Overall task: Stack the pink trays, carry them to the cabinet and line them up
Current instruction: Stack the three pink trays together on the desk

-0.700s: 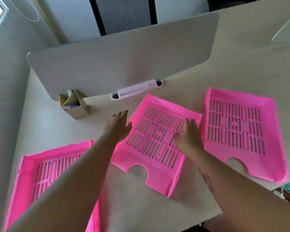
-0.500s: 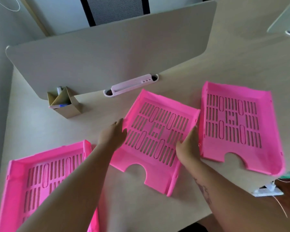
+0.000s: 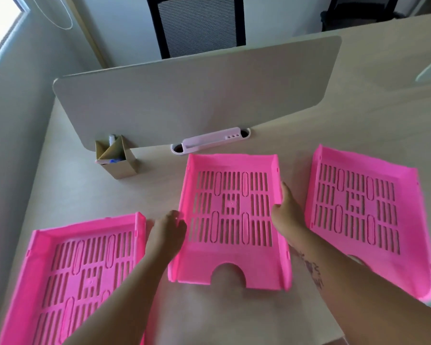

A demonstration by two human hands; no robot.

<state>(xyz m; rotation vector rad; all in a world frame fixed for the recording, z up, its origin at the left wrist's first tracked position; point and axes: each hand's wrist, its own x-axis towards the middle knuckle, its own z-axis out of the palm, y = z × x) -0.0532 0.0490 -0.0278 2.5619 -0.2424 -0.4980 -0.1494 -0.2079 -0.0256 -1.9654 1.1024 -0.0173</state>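
Three pink trays lie apart, none holding anything; left hand (image 3: 168, 229) and right hand (image 3: 288, 211) grip the middle tray (image 3: 232, 215) by its side walls; one cardboard box (image 3: 116, 158) holds pens

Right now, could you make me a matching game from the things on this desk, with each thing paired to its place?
Things:
1. middle pink tray
2. cardboard pen holder
3. right pink tray
4. left pink tray

Places:
A. against the divider panel
B. nearest corner, partly out of view
C. between both hands
D. beyond the right forearm

Pairs: 1-C, 2-A, 3-D, 4-B
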